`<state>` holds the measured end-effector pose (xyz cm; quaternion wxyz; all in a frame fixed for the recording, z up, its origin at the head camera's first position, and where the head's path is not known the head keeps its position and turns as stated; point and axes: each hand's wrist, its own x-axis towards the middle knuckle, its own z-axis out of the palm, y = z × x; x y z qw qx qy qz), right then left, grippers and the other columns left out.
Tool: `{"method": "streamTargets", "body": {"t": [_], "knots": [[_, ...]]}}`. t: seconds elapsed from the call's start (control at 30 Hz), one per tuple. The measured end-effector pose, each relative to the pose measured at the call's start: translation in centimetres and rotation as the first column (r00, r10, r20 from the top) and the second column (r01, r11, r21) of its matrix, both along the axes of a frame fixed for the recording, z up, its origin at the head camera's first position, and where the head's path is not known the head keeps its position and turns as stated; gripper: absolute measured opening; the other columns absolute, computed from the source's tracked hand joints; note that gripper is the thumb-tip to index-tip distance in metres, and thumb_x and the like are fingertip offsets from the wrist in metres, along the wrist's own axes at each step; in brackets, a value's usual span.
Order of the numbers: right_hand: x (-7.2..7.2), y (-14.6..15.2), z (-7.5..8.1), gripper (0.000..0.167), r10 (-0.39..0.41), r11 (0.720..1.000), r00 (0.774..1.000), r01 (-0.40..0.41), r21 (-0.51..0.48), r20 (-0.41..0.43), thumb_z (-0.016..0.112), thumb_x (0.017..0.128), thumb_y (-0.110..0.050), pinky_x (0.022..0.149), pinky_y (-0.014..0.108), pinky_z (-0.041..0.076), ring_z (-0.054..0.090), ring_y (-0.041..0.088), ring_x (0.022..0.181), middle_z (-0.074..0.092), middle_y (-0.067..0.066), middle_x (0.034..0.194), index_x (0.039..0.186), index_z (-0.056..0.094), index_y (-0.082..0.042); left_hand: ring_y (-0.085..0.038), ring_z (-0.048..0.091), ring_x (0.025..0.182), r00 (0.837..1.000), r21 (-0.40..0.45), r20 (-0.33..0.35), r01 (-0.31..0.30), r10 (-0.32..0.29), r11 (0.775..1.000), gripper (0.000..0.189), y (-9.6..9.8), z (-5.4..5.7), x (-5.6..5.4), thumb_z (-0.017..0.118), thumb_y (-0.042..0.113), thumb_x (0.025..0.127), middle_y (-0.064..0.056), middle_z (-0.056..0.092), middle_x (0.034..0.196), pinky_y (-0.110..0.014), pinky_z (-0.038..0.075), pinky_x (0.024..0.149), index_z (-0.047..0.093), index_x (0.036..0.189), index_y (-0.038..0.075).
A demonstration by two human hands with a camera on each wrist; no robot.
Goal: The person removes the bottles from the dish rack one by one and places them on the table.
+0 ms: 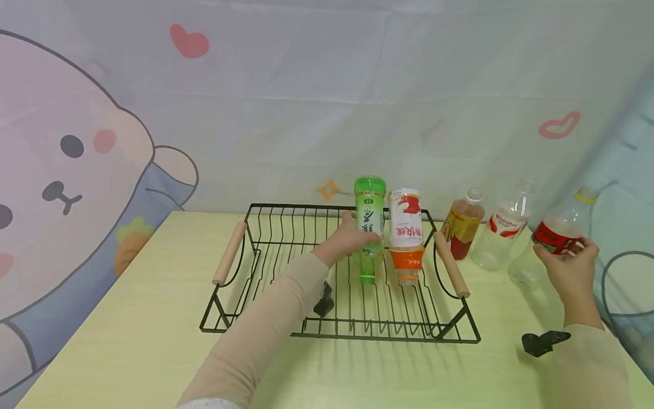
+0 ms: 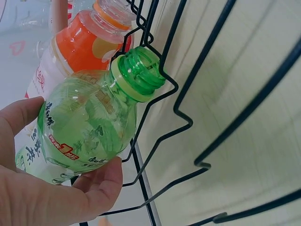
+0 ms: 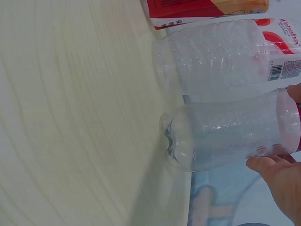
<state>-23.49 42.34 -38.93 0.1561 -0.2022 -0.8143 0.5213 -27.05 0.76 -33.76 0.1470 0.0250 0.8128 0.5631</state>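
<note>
My left hand (image 1: 349, 238) grips a green plastic bottle (image 1: 370, 199), which stands neck down among the wires of a black dish rack (image 1: 388, 339). In the left wrist view its capless green neck (image 2: 139, 75) sits close beside the bent wires, thumb and fingers on either side of the body. Beside it, a white and orange bottle (image 1: 406, 222) also stands neck down in the rack. Over at the right, my right hand (image 1: 572, 275) holds a clear bottle with a red label (image 1: 557, 237) and yellow neck ring. Its base (image 3: 176, 143) is low over the tabletop.
Right of the rack stand a bottle with a yellow and red label (image 1: 464, 221) and a clear bottle with a white and red label (image 1: 503, 230). Wooden handles (image 1: 230, 253) rise at both rack ends. A printed cloth (image 1: 317, 113) hangs behind the table (image 1: 138, 318).
</note>
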Motion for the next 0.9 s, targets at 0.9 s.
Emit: {"method": "streamTargets", "body": {"t": [0.9], "knots": [[2.8,-0.6,6.1,0.086,-0.006,0.996,0.992,0.017,0.084,-0.126,0.058,0.093,-0.032,0.119,0.032,0.011,0.012,0.012,0.147,0.016,0.002,0.158,0.151,-0.004,-0.022,-0.029,0.06,0.102,0.998,-0.013,-0.047,0.04,-0.041,0.999,0.09,-2.1,3.0,0.7,0.073,0.018,0.083,-0.015,0.054,0.117,-0.043,0.048,0.094,0.012,0.147,0.008]]}}
